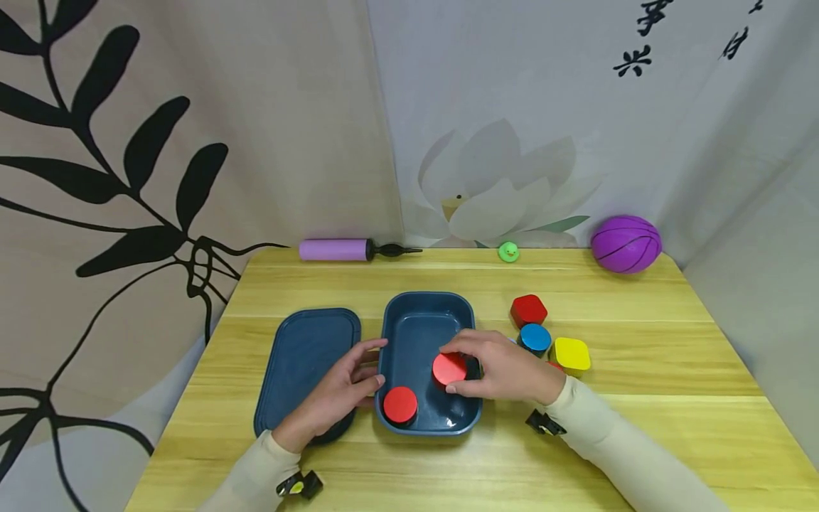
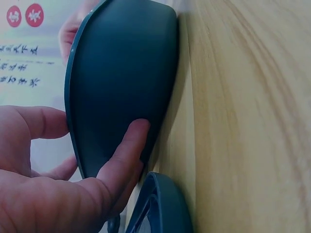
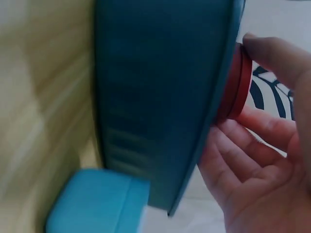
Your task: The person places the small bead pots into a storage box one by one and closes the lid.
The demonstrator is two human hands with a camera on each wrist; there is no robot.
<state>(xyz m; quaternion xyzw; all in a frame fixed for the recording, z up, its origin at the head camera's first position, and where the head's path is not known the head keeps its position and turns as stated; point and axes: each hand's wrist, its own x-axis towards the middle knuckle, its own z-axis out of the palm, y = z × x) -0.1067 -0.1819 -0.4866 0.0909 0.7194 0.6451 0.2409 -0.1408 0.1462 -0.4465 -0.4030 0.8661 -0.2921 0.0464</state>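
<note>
A dark blue rectangular container (image 1: 429,296) stands on the wooden table. My right hand (image 1: 508,366) pinches a small red round box (image 1: 449,368) between thumb and fingers, over the container's right side. In the right wrist view the red box (image 3: 236,85) shows above the container's rim. A second red round box (image 1: 400,405) sits inside, at the near left corner. My left hand (image 1: 345,387) rests its fingers against the container's left wall and rim, with the fingers fairly straight in the left wrist view. Under that hand lies a matching dark blue lid (image 1: 313,348).
Right of the container are a red box (image 1: 528,311), a blue round box (image 1: 534,338) and a yellow box (image 1: 571,354), close to my right forearm. Along the back edge lie a purple pump (image 1: 335,249), a green duck (image 1: 508,252) and a purple ball (image 1: 626,244).
</note>
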